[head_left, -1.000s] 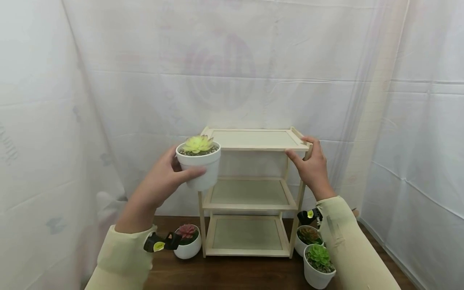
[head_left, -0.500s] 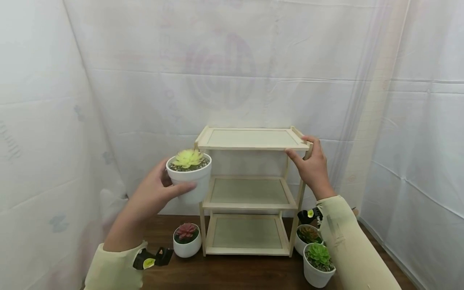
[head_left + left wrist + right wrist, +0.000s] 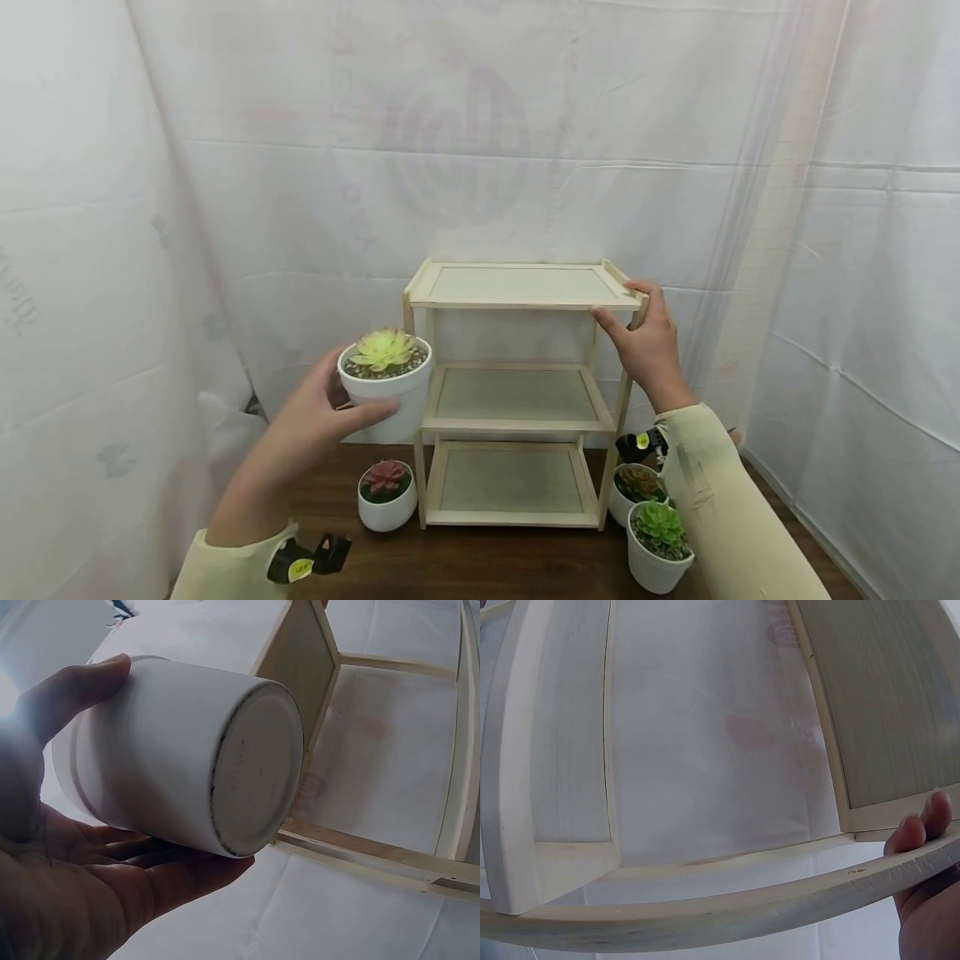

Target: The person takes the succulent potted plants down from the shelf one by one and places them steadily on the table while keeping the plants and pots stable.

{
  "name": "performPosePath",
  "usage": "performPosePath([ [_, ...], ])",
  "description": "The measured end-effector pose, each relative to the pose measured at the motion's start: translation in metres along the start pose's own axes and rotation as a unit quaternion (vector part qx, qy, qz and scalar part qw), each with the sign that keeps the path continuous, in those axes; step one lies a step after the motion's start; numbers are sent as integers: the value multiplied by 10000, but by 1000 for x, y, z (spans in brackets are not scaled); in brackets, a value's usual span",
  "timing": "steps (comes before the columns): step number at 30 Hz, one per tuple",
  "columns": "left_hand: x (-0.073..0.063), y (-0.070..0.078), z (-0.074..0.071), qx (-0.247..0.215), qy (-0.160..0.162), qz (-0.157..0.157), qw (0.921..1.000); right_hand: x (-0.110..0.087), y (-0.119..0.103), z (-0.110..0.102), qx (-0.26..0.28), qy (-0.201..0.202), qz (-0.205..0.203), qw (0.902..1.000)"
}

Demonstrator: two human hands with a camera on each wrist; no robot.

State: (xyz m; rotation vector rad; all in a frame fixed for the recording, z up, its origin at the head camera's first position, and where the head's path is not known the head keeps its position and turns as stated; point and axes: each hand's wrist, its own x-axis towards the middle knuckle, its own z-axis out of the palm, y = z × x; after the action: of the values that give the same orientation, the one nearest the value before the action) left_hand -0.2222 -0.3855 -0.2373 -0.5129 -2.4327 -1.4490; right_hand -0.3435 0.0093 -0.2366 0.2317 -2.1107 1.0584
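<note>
A white pot with a yellow-green succulent (image 3: 384, 350) is held in my left hand (image 3: 318, 408), raised in front of the shelf's left post. Thumb and fingers grip opposite sides of the pot (image 3: 172, 750), whose underside faces the left wrist camera. My right hand (image 3: 648, 346) grips the top right corner of the pale wooden three-tier shelf (image 3: 517, 425). In the right wrist view, fingertips (image 3: 936, 814) curl over the shelf's wooden post (image 3: 780, 907). The shelf stands upright on the dark wooden table, its three tiers bare.
A white pot with a red succulent (image 3: 387, 496) stands left of the shelf. On the right are a pot with a brownish succulent (image 3: 637, 487) and one with a bright green succulent (image 3: 660, 546), close to my right sleeve. White cloth (image 3: 480, 192) hangs behind and at both sides.
My left hand has lowered the potted yellow-green succulent and moved it leftward, off the top tier's left corner. My right hand and the shelf stay in place.
</note>
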Motion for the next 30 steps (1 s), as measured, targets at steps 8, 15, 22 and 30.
performPosePath([
  [8, -6, -10, 0, -122, 40, -100, 9999, 0, 0, 0, -1, -54, 39, 10000],
  [15, -10, -21, 2, -215, 18, -118, 9997, 0, 1, 2, 12, -50, 29, 10000],
  [22, -17, -29, 2, -354, -41, -298, 9989, 0, 0, 2, 25, -26, 29, 10000],
  [30, -24, -40, 3, -286, 44, -464, 9985, -1, -2, 3, 51, -20, 65, 10000],
])
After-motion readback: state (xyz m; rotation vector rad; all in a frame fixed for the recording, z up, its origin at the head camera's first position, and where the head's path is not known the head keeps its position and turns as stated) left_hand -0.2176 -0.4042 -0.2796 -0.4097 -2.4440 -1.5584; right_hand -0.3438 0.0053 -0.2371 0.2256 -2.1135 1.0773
